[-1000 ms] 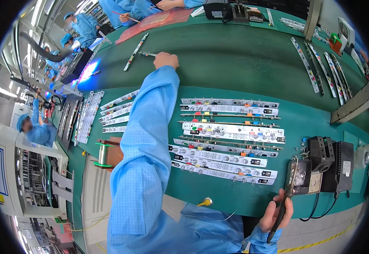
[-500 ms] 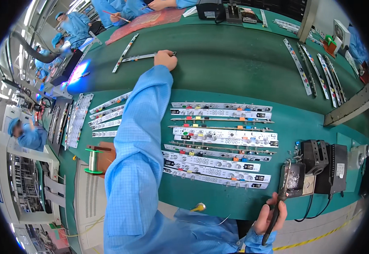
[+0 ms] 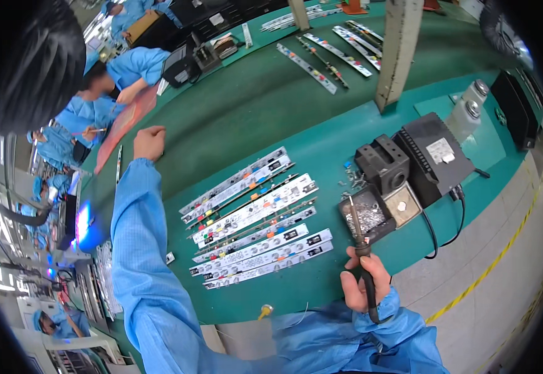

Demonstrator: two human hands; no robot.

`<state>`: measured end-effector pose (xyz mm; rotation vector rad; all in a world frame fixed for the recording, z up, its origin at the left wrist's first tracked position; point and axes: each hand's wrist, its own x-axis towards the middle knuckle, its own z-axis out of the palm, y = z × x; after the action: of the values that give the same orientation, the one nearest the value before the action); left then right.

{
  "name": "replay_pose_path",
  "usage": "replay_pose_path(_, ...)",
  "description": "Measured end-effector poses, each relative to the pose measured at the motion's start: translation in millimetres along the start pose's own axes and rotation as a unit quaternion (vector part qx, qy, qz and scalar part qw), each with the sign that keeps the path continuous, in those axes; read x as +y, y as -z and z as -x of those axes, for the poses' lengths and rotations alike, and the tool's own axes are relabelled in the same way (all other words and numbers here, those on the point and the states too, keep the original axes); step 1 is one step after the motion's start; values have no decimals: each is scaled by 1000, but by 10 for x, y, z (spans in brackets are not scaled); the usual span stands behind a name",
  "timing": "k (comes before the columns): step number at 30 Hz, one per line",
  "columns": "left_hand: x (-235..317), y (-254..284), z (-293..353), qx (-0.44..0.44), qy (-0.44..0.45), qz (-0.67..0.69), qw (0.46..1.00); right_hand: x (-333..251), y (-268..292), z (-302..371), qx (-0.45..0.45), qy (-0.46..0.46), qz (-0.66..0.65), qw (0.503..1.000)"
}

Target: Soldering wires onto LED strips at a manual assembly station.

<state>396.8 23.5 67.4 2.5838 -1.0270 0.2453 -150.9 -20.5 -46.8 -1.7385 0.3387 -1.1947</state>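
Right hand (image 3: 368, 280) low, fingers and thumb pinching the handle of a soldering iron (image 3: 363, 249); its metal shaft angles up over a black tray (image 3: 371, 235) of silvery scraps. Left hand (image 3: 150, 143) extended over the dark green band (image 3: 221, 118) beyond the near surface (image 3: 234, 305), fingers curled in; cannot tell whether it pinches anything. The strip boards (image 3: 256, 202) lie in a close slanting row between the two arms, some on edge, components showing. Main hazard, as I judge it: the iron, if hot (heat not visible). A twist of the body during the long left reach could swing its tip off the tray and onto the nearest board ends. Left sleeve (image 3: 135, 215) runs near the row's left ends; a low, careless pull back might catch raised parts and drag boards out of line. A knock to the tray could scatter scraps among the loose bits (image 3: 350, 177) beside it, with shorts possible if any reached a board. Black cable (image 3: 430, 240) loops past the surface's edge; a snag there might tug the black box (image 3: 433, 159).
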Motion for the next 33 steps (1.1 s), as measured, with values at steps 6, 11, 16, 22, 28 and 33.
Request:
replay_pose_path(6,1942,-397,-124,-106,-117,5,988,-56,273,-70,55,26,-22,998)
replay_pose_path(11,3141,-1300,-285,-117,-114,70,984,105,359,-92,99,-26,-18,995)
replay_pose_path(16,3965,-1834,-224,-144,47,127,980,153,353,-58,106,-11,-20,994)
replay_pose_path(22,4388,-2169,-344,-93,29,123,988,-44,231,-4,178,-127,-110,970)
replay_pose_path(28,4564,-2192,-485,-100,95,64,988,-31,270,195,164,-203,-138,955)
replay_pose_path(33,4501,-2039,-574,-161,87,66,981,-72,282,112,155,-213,-125,956)
